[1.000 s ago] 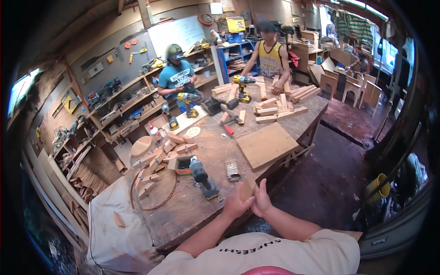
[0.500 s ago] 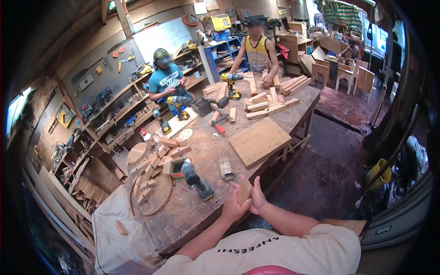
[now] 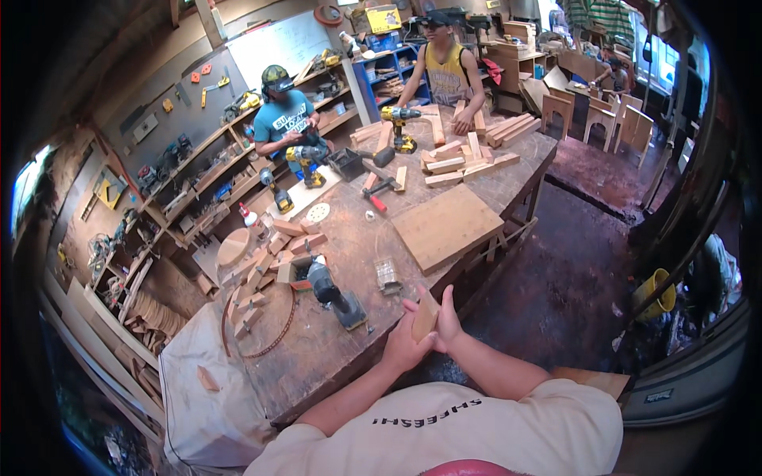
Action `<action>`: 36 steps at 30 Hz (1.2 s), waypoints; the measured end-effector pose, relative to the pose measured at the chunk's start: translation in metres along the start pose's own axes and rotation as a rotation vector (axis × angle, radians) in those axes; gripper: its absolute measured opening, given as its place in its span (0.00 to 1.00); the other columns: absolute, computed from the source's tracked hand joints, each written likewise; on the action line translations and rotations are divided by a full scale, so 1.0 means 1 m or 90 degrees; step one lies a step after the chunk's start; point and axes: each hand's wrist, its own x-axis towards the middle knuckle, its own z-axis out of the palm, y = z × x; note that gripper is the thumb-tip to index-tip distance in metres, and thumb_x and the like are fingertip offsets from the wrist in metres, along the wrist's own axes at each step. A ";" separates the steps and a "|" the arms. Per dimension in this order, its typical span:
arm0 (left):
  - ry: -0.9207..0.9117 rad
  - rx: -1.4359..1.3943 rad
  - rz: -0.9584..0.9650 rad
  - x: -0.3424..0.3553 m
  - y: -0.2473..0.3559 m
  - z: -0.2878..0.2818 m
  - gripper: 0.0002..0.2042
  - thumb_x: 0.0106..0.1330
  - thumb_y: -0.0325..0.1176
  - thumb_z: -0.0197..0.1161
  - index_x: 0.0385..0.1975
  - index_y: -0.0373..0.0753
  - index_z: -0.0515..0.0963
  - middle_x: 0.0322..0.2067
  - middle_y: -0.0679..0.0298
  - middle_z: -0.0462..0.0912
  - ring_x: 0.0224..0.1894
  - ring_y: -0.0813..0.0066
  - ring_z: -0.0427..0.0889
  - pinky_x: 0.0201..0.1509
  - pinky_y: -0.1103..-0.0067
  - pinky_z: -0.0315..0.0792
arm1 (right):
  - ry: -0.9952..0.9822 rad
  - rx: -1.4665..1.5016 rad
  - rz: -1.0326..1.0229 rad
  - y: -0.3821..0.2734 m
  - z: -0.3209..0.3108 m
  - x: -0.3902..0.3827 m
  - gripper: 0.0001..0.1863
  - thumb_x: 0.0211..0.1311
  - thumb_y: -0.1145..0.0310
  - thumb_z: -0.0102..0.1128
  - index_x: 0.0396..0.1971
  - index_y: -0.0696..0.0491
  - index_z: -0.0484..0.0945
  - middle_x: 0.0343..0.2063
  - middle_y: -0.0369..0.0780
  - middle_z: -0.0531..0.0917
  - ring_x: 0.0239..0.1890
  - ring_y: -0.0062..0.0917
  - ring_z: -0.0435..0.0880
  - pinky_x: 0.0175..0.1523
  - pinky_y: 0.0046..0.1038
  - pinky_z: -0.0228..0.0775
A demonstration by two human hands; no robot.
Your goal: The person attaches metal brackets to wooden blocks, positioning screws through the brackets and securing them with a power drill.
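Both hands close on one small wooden block (image 3: 425, 316), held upright at the near edge of the counter (image 3: 349, 357). The left hand (image 3: 403, 347) cups it from below and behind, fingers wrapped; the right hand (image 3: 446, 325) presses flat along its far face, fingers pointing up. So the grip is a two-handed clasp on the block, which sits above the counter's edge rather than lying on it, as far as I can tell.

Just beyond the hands stand a dark cordless drill (image 3: 333, 292) on its battery and a small clear box (image 3: 387, 274). Further out lies a broad flat board (image 3: 448, 226).

To my eye the block is being turned over and looked at, a checking or positioning step rather than any cutting or drilling. Any move from here would want one hand freed while the other keeps the block steady, since nothing else supports it.

Across the counter, two other people handle yellow drills (image 3: 401, 127).
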 end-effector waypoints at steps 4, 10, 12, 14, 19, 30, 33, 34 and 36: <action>-0.051 -0.202 -0.033 -0.013 -0.036 0.005 0.22 0.59 0.41 0.63 0.48 0.33 0.72 0.41 0.50 0.78 0.43 0.56 0.79 0.50 0.68 0.72 | -0.007 -0.032 -0.070 0.004 -0.011 0.019 0.56 0.53 0.19 0.20 0.73 0.43 0.33 0.71 0.54 0.46 0.74 0.44 0.41 0.74 0.47 0.31; 0.062 -0.470 -0.318 -0.056 -0.096 -0.023 0.15 0.68 0.33 0.55 0.51 0.34 0.71 0.39 0.60 0.78 0.43 0.71 0.78 0.49 0.72 0.74 | 0.126 -0.133 -0.028 0.018 -0.061 0.034 0.52 0.56 0.21 0.18 0.73 0.42 0.33 0.72 0.53 0.45 0.75 0.43 0.34 0.71 0.55 0.23; 0.124 -0.658 -0.400 -0.076 -0.111 -0.047 0.14 0.70 0.32 0.52 0.52 0.35 0.68 0.40 0.58 0.78 0.44 0.68 0.80 0.49 0.71 0.75 | 0.157 -0.146 0.010 0.031 -0.071 0.034 0.51 0.58 0.22 0.20 0.73 0.43 0.34 0.72 0.53 0.47 0.75 0.43 0.36 0.72 0.54 0.25; 0.213 -0.754 -0.440 -0.099 -0.128 -0.076 0.14 0.70 0.32 0.49 0.53 0.35 0.66 0.43 0.53 0.78 0.45 0.60 0.81 0.52 0.67 0.75 | 0.150 -0.187 0.054 0.047 -0.078 0.035 0.51 0.59 0.23 0.20 0.73 0.43 0.35 0.71 0.53 0.47 0.75 0.44 0.37 0.72 0.54 0.26; 0.303 -0.890 -0.537 -0.153 -0.192 -0.156 0.21 0.72 0.44 0.47 0.57 0.38 0.66 0.45 0.58 0.79 0.50 0.61 0.79 0.54 0.64 0.74 | 0.108 -0.407 0.169 0.066 -0.069 0.038 0.46 0.65 0.29 0.23 0.73 0.47 0.42 0.70 0.50 0.56 0.73 0.42 0.47 0.72 0.48 0.36; 0.194 -0.971 -0.508 -0.115 -0.273 -0.183 0.21 0.68 0.52 0.55 0.49 0.41 0.71 0.35 0.62 0.78 0.34 0.71 0.79 0.35 0.76 0.76 | -0.454 -1.194 0.180 0.012 -0.022 0.077 0.35 0.61 0.52 0.62 0.63 0.56 0.66 0.59 0.50 0.73 0.63 0.41 0.69 0.67 0.37 0.60; 0.236 -0.804 -0.532 -0.091 -0.279 -0.182 0.18 0.66 0.42 0.61 0.50 0.39 0.71 0.36 0.61 0.78 0.37 0.74 0.78 0.38 0.76 0.77 | -0.450 -1.320 0.115 0.016 -0.034 0.112 0.27 0.61 0.54 0.60 0.56 0.54 0.73 0.51 0.50 0.78 0.55 0.44 0.75 0.61 0.40 0.66; 0.212 -0.813 -0.533 -0.089 -0.288 -0.183 0.18 0.66 0.42 0.61 0.50 0.39 0.71 0.36 0.61 0.78 0.37 0.74 0.78 0.38 0.76 0.77 | -0.440 -1.315 0.042 0.023 -0.034 0.126 0.24 0.62 0.57 0.60 0.55 0.53 0.75 0.48 0.49 0.80 0.52 0.43 0.78 0.57 0.39 0.70; 0.098 -0.596 -0.442 -0.087 -0.318 -0.191 0.21 0.61 0.37 0.66 0.52 0.38 0.72 0.41 0.56 0.81 0.40 0.67 0.81 0.45 0.74 0.77 | -0.292 -1.285 0.049 0.034 -0.039 0.148 0.20 0.62 0.60 0.60 0.51 0.54 0.77 0.43 0.47 0.83 0.46 0.39 0.82 0.52 0.36 0.74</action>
